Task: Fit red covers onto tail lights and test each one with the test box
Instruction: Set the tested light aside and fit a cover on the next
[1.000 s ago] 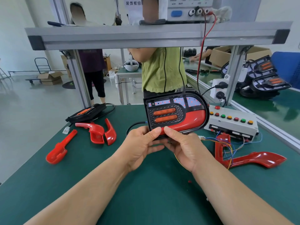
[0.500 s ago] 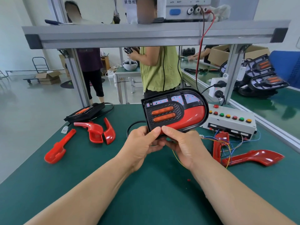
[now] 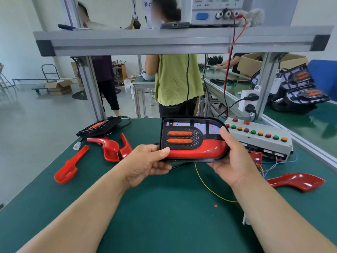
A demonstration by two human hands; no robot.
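Right hand (image 3: pixel 235 157) moved, clasping tail light (image 3: pixel 193 143) at rounded right-pointing end, left hand (image 3: pixel 145 161) pinching opposite corner, long axis sideways

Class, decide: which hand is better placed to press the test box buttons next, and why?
Probably the right hand: it grips the tail light end beside the test box, while the left hand holds the far end and could support the light alone.

The right hand (image 3: pixel 235 161) has its fingers tucked behind the light (image 3: pixel 191 139), whose back is unseen. That hand also masks part of a red cover (image 3: pixel 256 157) by the test box (image 3: pixel 259 141). Up top, the power supply (image 3: pixel 218 10) is clipped by the edge, its lettering blurred. Faces beyond are blurred.
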